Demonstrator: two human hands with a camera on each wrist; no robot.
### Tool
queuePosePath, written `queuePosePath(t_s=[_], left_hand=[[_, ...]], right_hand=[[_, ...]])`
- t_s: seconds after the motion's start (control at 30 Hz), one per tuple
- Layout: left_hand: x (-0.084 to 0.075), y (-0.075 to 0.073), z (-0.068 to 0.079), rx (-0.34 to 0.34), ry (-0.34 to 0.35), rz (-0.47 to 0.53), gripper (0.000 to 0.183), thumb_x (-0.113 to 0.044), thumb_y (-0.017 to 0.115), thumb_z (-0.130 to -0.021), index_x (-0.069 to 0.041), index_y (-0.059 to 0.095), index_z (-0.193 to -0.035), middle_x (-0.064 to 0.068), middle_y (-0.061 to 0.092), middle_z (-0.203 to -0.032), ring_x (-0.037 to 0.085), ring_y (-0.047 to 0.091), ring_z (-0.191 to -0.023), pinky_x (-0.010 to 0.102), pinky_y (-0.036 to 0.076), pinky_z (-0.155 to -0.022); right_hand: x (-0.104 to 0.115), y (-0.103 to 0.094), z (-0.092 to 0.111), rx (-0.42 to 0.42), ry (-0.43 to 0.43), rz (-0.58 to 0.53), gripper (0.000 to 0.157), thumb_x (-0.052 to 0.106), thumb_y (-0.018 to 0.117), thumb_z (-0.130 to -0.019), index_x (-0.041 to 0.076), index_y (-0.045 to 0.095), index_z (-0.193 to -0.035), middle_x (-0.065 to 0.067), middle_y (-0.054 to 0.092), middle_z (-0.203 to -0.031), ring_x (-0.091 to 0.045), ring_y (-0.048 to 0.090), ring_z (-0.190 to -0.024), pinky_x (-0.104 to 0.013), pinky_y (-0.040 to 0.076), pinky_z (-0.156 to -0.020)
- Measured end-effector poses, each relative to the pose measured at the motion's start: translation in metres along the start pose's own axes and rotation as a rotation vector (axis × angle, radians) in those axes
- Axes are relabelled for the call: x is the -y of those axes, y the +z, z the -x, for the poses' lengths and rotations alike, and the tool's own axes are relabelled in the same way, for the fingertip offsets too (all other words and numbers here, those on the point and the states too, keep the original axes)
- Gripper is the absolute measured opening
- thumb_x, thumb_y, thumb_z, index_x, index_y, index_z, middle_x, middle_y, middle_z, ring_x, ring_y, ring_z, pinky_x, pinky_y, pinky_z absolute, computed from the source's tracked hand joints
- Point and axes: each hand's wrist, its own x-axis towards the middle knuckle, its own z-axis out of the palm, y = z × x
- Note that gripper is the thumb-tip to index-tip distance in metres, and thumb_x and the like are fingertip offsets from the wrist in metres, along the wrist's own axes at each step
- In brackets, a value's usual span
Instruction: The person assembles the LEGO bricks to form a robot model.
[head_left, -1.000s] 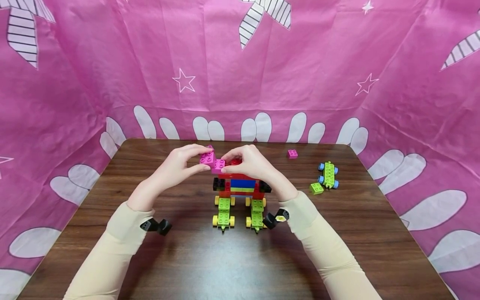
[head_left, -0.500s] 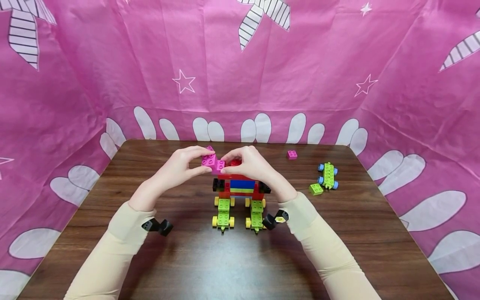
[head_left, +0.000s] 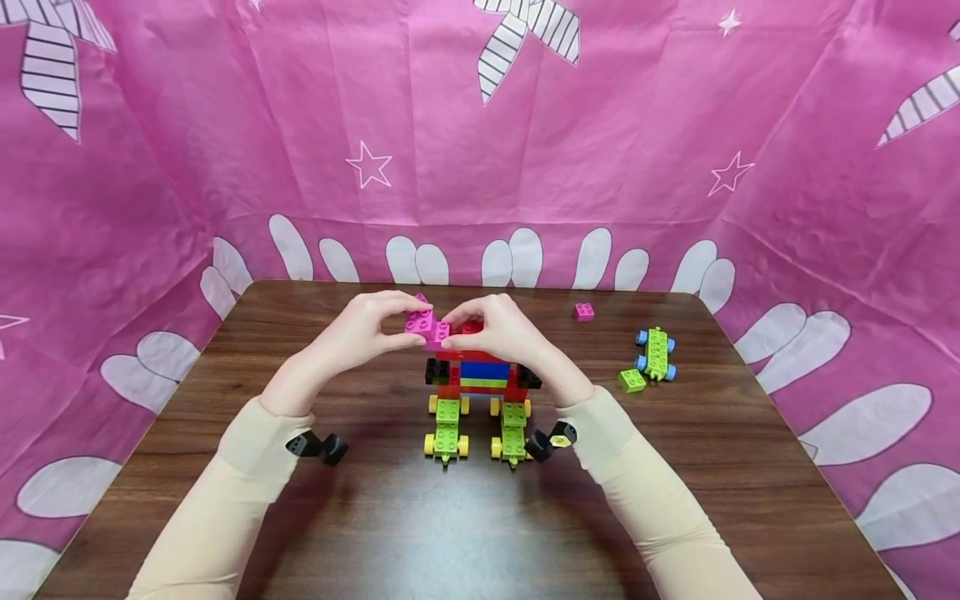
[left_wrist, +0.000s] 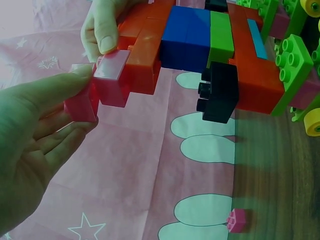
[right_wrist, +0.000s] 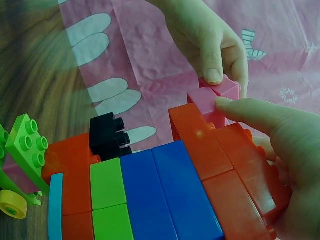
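Observation:
In the head view my left hand (head_left: pixel 358 332) pinches a pink toy building brick (head_left: pixel 420 322) between thumb and fingers. That brick sits against a second pink brick (head_left: pixel 441 335) on the upper left of a built figure, overlapping its top. My right hand (head_left: pixel 501 330) holds this second brick, its thumb (right_wrist: pixel 231 104) pressed on the pink side. The figure has a red top (right_wrist: pixel 205 145), a blue middle (head_left: pixel 483 368), black side bricks (left_wrist: pixel 223 92) and two green wheeled bases (head_left: pixel 447 433) with yellow wheels. The right hand hides part of its top.
On the right of the brown wooden table (head_left: pixel 375 517) lie a loose pink brick (head_left: pixel 584 312), a green brick (head_left: pixel 632 381) and a green wheeled base (head_left: pixel 657 353) with blue wheels. A pink patterned cloth (head_left: pixel 465 167) surrounds the table's back and sides.
My left hand has shifted slightly right with its pink brick, closer over the second one. The right hand and the figure stay nearly where they were.

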Motion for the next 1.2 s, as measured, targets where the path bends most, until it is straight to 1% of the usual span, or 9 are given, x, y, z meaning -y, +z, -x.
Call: queuePosePath(t_s=[0.13, 0.37, 0.57, 0.7, 1.0, 1.2], left_hand=[[0.0, -0.002, -0.003, 0.024, 0.001, -0.004, 0.043, -0.012, 0.081, -0.077, -0.002, 0.068, -0.117, 0.014, 0.068, -0.113, 0.028, 0.062, -0.108, 0.043, 0.053, -0.09], [-0.002, -0.006, -0.008, 0.058, 0.028, -0.022, 0.041, -0.014, 0.082, -0.076, -0.004, 0.07, -0.114, 0.011, 0.07, -0.108, 0.024, 0.064, -0.101, 0.039, 0.054, -0.085], [-0.004, -0.009, -0.012, 0.086, 0.031, -0.039, 0.039, -0.015, 0.082, -0.076, -0.004, 0.071, -0.112, 0.01, 0.071, -0.106, 0.024, 0.065, -0.101, 0.04, 0.053, -0.088], [-0.005, -0.01, -0.013, 0.098, 0.035, -0.041, 0.038, -0.015, 0.082, -0.076, -0.005, 0.072, -0.111, 0.009, 0.072, -0.104, 0.023, 0.066, -0.099, 0.039, 0.054, -0.087], [-0.005, -0.012, -0.017, 0.135, 0.017, 0.0, 0.038, -0.015, 0.082, -0.076, -0.004, 0.072, -0.111, 0.008, 0.072, -0.104, 0.021, 0.066, -0.097, 0.038, 0.055, -0.086], [-0.006, -0.013, -0.019, 0.151, 0.002, 0.005, 0.037, -0.015, 0.082, -0.076, -0.005, 0.072, -0.111, 0.008, 0.073, -0.103, 0.021, 0.066, -0.097, 0.037, 0.055, -0.085]], right_hand=[[0.0, 0.0, 0.0, -0.002, -0.006, -0.001, 0.031, 0.026, 0.077, -0.082, 0.008, 0.074, -0.106, -0.004, 0.074, -0.099, -0.014, 0.065, -0.088, -0.026, 0.053, -0.074], [-0.001, 0.0, 0.0, -0.001, -0.007, -0.007, 0.031, 0.027, 0.076, -0.083, 0.007, 0.074, -0.107, -0.004, 0.074, -0.1, -0.014, 0.066, -0.089, -0.027, 0.054, -0.075], [-0.001, 0.0, 0.001, 0.0, -0.004, -0.013, 0.031, 0.027, 0.076, -0.082, 0.008, 0.074, -0.106, -0.004, 0.074, -0.1, -0.013, 0.066, -0.09, -0.027, 0.054, -0.075], [-0.002, 0.001, 0.001, -0.002, -0.004, -0.01, 0.031, 0.027, 0.077, -0.082, 0.008, 0.074, -0.106, -0.004, 0.074, -0.1, -0.013, 0.066, -0.089, -0.026, 0.054, -0.075], [-0.002, 0.0, 0.001, -0.004, -0.017, -0.004, 0.03, 0.026, 0.077, -0.083, 0.008, 0.074, -0.106, -0.004, 0.074, -0.099, -0.013, 0.065, -0.087, -0.026, 0.053, -0.072], [-0.002, 0.001, 0.0, -0.004, -0.018, -0.007, 0.029, 0.025, 0.076, -0.083, 0.008, 0.074, -0.106, -0.004, 0.074, -0.099, -0.012, 0.065, -0.086, -0.025, 0.053, -0.072]])
